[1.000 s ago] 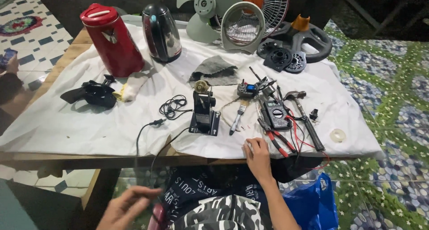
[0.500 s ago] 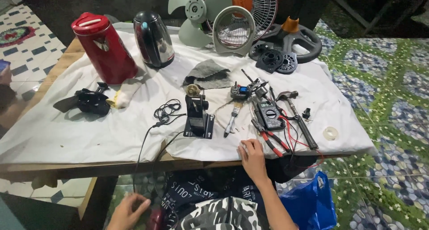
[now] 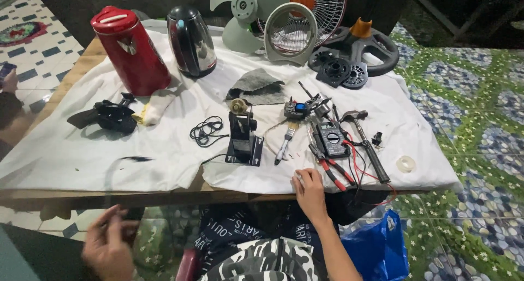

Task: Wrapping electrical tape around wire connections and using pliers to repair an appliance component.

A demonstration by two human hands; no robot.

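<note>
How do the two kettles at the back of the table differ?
The red kettle is matte red with a flat red lid; the steel kettle is shiny metal with a black domed lid. The red one looks larger and stands farther left. Both stand upright on the white cloth.

One view only, head cam. Looks down and fwd from seated height over near edge of worktop [image 3: 65, 193], approx centred. Mid range: whole cloth-covered top in frame, tiled floor both sides, lap at bottom. No 2nd view, no overlap.
</note>
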